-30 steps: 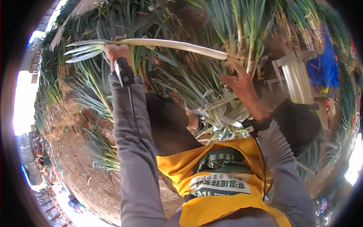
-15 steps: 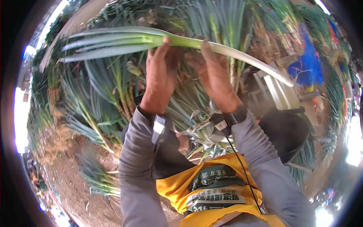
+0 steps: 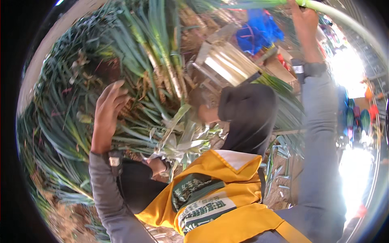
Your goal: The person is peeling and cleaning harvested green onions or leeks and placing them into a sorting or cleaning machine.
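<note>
A long green onion [image 3: 339, 13] with a pale shank and green leaves crosses the top right edge, partly out of the picture. My right hand [image 3: 304, 20] is raised there at arm's length, its fingers closed round the stalk. Lower on the left, my left hand [image 3: 107, 107] hangs in the air with loosely bent fingers and holds nothing. Behind and beside it lie piled green onions [image 3: 65, 93]. A bundle of upright green onions [image 3: 164, 60] stands to the right of that hand.
A low wooden frame [image 3: 212, 36] bears a row of pale stalks right of centre. Beyond it lies blue plastic sheeting [image 3: 257, 32]. Stripped leaves [image 3: 182, 139] are heaped between my dark-trousered legs [image 3: 251, 117]. Several people and bright daylight show blurred at the right rim.
My right hand has carried the green onion up and far to the right. My left hand has let go of it and dropped left. The view has swung rightward.
</note>
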### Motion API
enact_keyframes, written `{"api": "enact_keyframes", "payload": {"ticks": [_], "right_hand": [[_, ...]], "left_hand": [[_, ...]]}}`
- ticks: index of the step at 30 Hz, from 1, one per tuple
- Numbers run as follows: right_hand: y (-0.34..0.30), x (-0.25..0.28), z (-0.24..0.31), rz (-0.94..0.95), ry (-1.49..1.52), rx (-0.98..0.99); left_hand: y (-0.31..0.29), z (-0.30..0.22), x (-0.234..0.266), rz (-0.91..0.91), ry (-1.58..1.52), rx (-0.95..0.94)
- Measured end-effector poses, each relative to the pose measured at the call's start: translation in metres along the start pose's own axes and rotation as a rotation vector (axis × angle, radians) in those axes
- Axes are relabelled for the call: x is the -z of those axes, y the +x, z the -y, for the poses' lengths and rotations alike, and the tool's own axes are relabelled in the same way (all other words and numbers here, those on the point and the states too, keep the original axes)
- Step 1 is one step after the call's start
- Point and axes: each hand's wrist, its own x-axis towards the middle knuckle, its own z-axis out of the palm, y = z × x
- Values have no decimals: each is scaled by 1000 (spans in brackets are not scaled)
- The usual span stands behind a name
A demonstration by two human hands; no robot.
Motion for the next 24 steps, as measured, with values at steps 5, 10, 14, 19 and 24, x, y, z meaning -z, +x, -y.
{"api": "enact_keyframes", "payload": {"ticks": [5, 10, 14, 19, 24], "right_hand": [[14, 78, -91, 226, -704, 425], [-72, 41, -203, 861, -943, 139], [-136, -16, -278, 939, -903, 311], [-172, -52, -347, 1066, -857, 88], [-201, -49, -388, 1012, -793, 24]], "left_hand": [[11, 2, -9, -57, -34, 79], [10, -3, -21, -65, -39, 95], [-6, -15, -29, -86, -2, 59], [-1, -3, -29, -171, -49, 147], [18, 14, -28, -258, 67, 256]]}}
